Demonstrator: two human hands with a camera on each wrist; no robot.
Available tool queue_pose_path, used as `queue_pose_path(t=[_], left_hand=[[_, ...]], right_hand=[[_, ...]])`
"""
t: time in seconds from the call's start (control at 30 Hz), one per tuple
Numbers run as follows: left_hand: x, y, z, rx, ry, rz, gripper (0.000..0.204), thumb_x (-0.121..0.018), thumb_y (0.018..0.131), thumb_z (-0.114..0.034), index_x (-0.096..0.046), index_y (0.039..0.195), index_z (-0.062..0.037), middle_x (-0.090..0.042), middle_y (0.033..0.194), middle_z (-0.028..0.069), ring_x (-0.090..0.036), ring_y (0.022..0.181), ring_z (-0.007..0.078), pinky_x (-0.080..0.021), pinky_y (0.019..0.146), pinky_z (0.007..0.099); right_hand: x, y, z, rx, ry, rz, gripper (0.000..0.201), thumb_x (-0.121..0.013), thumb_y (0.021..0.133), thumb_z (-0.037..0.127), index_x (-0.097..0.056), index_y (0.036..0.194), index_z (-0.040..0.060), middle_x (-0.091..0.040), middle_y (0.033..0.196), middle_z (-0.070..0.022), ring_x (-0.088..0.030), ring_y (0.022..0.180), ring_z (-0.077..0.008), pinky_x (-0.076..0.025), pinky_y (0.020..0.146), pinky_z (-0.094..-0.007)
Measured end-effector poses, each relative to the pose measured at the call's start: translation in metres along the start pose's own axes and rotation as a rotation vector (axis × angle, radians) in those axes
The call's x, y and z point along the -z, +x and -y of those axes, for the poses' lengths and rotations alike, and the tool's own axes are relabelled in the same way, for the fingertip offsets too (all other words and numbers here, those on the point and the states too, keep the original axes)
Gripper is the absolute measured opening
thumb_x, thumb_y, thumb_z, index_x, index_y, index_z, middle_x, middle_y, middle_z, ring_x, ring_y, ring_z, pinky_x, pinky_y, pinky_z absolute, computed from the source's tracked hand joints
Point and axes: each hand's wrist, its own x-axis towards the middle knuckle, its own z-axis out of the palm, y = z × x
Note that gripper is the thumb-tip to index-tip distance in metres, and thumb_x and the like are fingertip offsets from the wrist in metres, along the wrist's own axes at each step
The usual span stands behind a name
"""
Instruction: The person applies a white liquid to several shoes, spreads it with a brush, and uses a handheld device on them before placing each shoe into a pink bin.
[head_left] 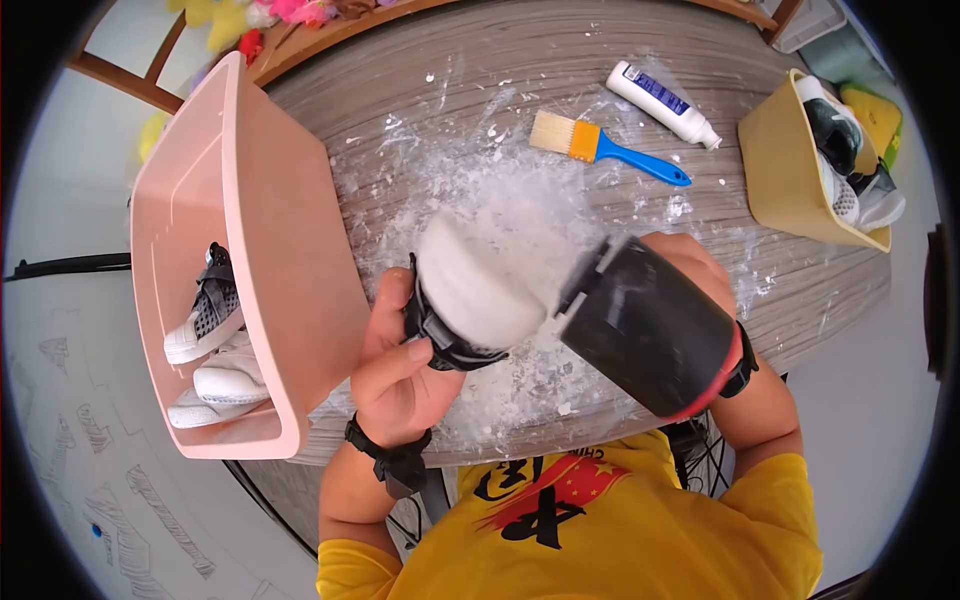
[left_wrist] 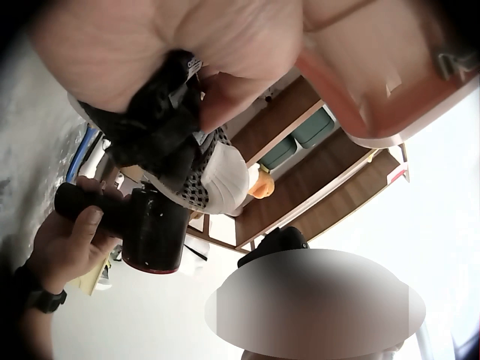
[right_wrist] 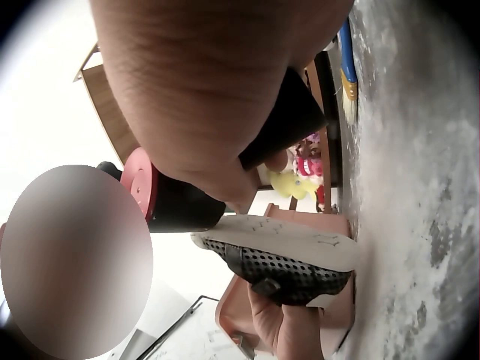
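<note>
My left hand (head_left: 390, 375) grips a small black-and-white shoe (head_left: 475, 285) by its dark upper, with the white sole turned up towards the head camera. In the right wrist view, the perforated black upper of the shoe (right_wrist: 281, 271) shows beneath its pale sole. A black hair dryer (head_left: 650, 330) with a red rear rim is in my right hand (head_left: 695, 262), whose fingers wrap its handle, as the left wrist view of the dryer (left_wrist: 154, 232) shows. Its nozzle points at the sole from close by.
On the left, a pink bin (head_left: 300, 230) lies on its side with several shoes (head_left: 215, 310) inside. A blue-handled brush (head_left: 625, 150) and a white bottle (head_left: 660, 100) lie towards the back. At right stands a yellow bin (head_left: 775, 180) holding shoes. White residue covers the wooden table (head_left: 370, 120).
</note>
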Motion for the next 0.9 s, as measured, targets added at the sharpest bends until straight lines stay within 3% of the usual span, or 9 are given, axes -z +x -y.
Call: queue_pose_path(t=[0.13,0.27,0.47,0.63,0.7,0.77,0.8,0.83,0.9], left_hand=[[-0.001,0.002,0.006,0.012,-0.038,0.025,0.055,-0.051,0.078,0.011,-0.042,0.128,-0.0119,-0.05,0.137,0.017,-0.047,0.132,0.0349,-0.032,0.113,0.0534],[0.005,0.001,0.008,-0.011,0.017,0.082,0.06,-0.054,0.08,0.008,-0.039,0.135,-0.0087,-0.045,0.144,0.0186,-0.042,0.136,0.0357,-0.03,0.114,0.0534],[0.016,0.003,0.002,-0.026,-0.028,0.13,0.065,-0.057,0.085,0.002,-0.034,0.146,0.0022,-0.042,0.148,0.0202,-0.041,0.138,0.0339,-0.028,0.117,0.0519],[0.032,-0.009,0.0,-0.051,0.117,0.074,0.07,-0.058,0.088,-0.007,-0.028,0.15,-0.0041,-0.04,0.149,0.0187,-0.039,0.139,0.0363,-0.03,0.116,0.0538],[0.031,-0.011,0.002,-0.047,0.028,0.073,0.067,-0.057,0.091,-0.015,-0.029,0.15,-0.0062,-0.04,0.15,0.0163,-0.039,0.139,0.0357,-0.03,0.115,0.054],[0.024,-0.01,0.006,-0.033,-0.255,0.119,0.064,-0.055,0.094,-0.023,-0.03,0.151,-0.0085,-0.04,0.15,0.0135,-0.04,0.138,0.0347,-0.031,0.115,0.0541],[0.024,-0.011,0.004,-0.006,-0.129,0.048,0.065,-0.053,0.096,-0.031,-0.027,0.152,-0.0103,-0.038,0.153,0.0098,-0.04,0.138,0.0309,-0.034,0.115,0.0484],[0.019,-0.015,0.0,0.028,-0.001,-0.047,0.059,-0.053,0.095,-0.03,-0.034,0.147,-0.0096,-0.042,0.148,0.01,-0.045,0.132,0.0293,-0.038,0.11,0.0449],[0.018,-0.021,-0.006,0.063,0.106,-0.058,0.051,-0.056,0.093,-0.028,-0.037,0.137,-0.0096,-0.045,0.14,0.0104,-0.047,0.124,0.0279,-0.039,0.104,0.0425]], right_hand=[[-0.002,-0.001,0.001,0.053,0.011,-0.072,0.03,-0.072,0.08,0.006,-0.066,0.108,-0.0051,-0.064,0.105,-0.0192,-0.066,0.089,-0.0298,-0.054,0.077,-0.0369],[-0.001,0.005,0.002,0.033,0.099,-0.098,0.034,-0.073,0.077,0.004,-0.068,0.11,-0.0026,-0.064,0.105,-0.0162,-0.065,0.089,-0.0283,-0.053,0.076,-0.0362],[-0.003,0.009,-0.001,0.022,0.099,0.103,0.048,-0.072,0.066,-0.002,-0.069,0.113,0.0065,-0.064,0.103,-0.0078,-0.062,0.09,-0.0259,-0.049,0.079,-0.036],[-0.012,0.006,-0.003,0.059,0.069,0.186,0.049,-0.069,0.061,-0.003,-0.071,0.107,0.0125,-0.063,0.1,-0.0024,-0.061,0.091,-0.0241,-0.046,0.08,-0.0366],[-0.011,0.007,-0.003,0.045,0.051,0.212,0.048,-0.068,0.061,-0.004,-0.071,0.105,0.0131,-0.062,0.099,-0.0022,-0.06,0.091,-0.0243,-0.045,0.082,-0.0366],[-0.01,0.008,-0.003,0.037,0.034,0.235,0.047,-0.067,0.06,-0.005,-0.071,0.103,0.0132,-0.062,0.098,-0.0019,-0.059,0.091,-0.0243,-0.044,0.084,-0.037],[-0.009,0.008,-0.004,0.034,0.025,0.245,0.046,-0.067,0.06,-0.006,-0.071,0.102,0.0131,-0.061,0.097,-0.0017,-0.059,0.091,-0.0242,-0.044,0.085,-0.0374],[-0.008,0.008,-0.004,0.03,0.016,0.255,0.046,-0.066,0.06,-0.006,-0.071,0.101,0.0129,-0.061,0.097,-0.0016,-0.058,0.091,-0.024,-0.043,0.085,-0.0378],[-0.007,0.008,-0.006,0.044,-0.01,0.26,0.045,-0.065,0.06,-0.008,-0.071,0.099,0.0129,-0.06,0.097,-0.0011,-0.058,0.091,-0.0241,-0.043,0.089,-0.0401]])
